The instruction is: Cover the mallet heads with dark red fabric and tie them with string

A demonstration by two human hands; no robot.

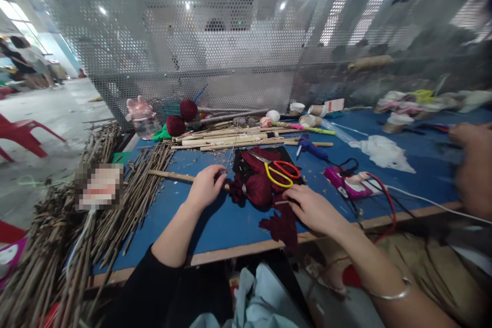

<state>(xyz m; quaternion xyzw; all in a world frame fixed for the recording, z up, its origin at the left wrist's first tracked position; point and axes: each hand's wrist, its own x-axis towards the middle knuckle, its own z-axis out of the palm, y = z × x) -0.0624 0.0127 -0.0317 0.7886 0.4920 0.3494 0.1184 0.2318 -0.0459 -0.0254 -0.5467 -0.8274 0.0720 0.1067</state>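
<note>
Pale blue clothing (249, 297) shows before a rounded, gathered maroon fabric bundle (259, 190).

Before me are matt, crinkled maroon cloth (285, 223), scissors (266, 163) with smooth plastic handles and metal blades, and a plain wooden stick (171, 176). My blue surface (169, 220) looks smooth, the woody twigs (126, 195) rough, the perforated panel (154, 56) metallic.

No lettering can be read: the pale card (334, 105) near the back edge of the counter (165, 220) bears indistinct reddish marks, and a pixelated patch (99, 187) by the left edge is illegible.
</note>
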